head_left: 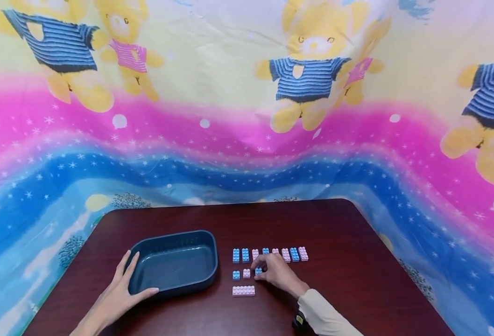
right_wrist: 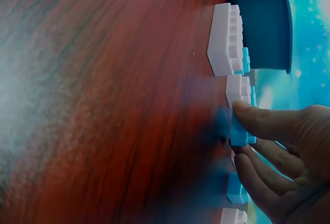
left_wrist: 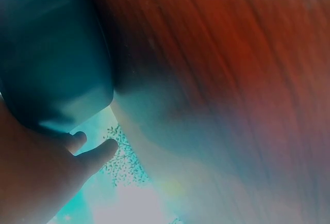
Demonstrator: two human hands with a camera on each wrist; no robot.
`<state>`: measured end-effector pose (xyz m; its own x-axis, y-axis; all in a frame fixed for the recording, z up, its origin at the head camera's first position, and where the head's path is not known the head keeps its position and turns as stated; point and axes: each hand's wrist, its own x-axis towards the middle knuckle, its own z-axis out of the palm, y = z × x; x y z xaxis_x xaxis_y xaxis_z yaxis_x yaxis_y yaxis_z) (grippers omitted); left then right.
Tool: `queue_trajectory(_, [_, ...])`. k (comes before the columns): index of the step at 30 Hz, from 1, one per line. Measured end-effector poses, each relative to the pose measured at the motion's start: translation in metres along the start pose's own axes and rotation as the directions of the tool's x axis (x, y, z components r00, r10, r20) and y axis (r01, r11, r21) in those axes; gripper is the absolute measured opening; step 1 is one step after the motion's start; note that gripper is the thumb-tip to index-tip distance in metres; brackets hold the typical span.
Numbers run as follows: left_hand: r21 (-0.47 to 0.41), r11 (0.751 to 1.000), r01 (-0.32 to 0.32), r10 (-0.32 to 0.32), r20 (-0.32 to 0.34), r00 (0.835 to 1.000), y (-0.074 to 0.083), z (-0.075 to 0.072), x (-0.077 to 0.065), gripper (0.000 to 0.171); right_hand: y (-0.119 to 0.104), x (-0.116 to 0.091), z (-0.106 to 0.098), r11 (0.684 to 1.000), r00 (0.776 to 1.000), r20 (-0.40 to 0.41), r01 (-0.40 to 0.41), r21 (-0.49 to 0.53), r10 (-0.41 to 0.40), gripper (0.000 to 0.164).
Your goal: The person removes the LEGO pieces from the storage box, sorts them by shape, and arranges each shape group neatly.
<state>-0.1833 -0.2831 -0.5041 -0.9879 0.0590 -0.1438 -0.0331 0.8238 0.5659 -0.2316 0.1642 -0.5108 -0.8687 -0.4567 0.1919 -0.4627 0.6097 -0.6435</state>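
My left hand (head_left: 114, 294) rests at the near-left corner of a dark blue-green tray (head_left: 175, 287), its fingers straight along the left side and its thumb at the front rim. In the right wrist view, my right hand (right_wrist: 289, 157) pinches a small blue toy brick (right_wrist: 238, 135) between thumb and fingers. The head view puts that brick at the right end of a short row, beside a small pink brick (head_left: 246, 274) and another small blue brick (head_left: 236, 275). Nearer me lies a long pink brick (head_left: 243, 291). The left wrist view is blurred.
Behind the short row stands a longer row of blue bricks (head_left: 236, 255) and pink bricks (head_left: 303, 254), partly hidden by my right hand. All stand on a dark red-brown table (head_left: 314, 219). A cloth with printed bears (head_left: 310, 79) hangs behind and around the table.
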Motion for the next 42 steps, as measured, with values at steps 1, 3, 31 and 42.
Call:
queue_trajectory(1, [0.001,1.0,0.001,-0.001,0.0,1.0,0.0,0.0,0.0,0.122,0.001,0.0,0.001,1.0,1.0,-0.003,0.003,-0.001,-0.003,0.019])
queue_trajectory(3, [0.003,1.0,0.003,-0.003,0.001,1.0,0.0,0.0,0.0,0.122,0.001,0.001,0.002,1.0,1.0,-0.005,0.011,-0.009,-0.011,0.019])
queue_trajectory(31, [0.025,0.999,-0.045,0.047,-0.067,0.997,0.004,0.005,-0.004,0.124,0.006,-0.006,0.008,0.997,0.998,-0.044,0.044,-0.069,-0.047,0.022])
queue_trajectory(42, [0.063,0.993,-0.102,0.11,-0.138,0.984,0.005,0.005,-0.007,0.125,0.005,-0.015,0.004,1.0,0.999,-0.05,0.02,-0.022,-0.021,0.034])
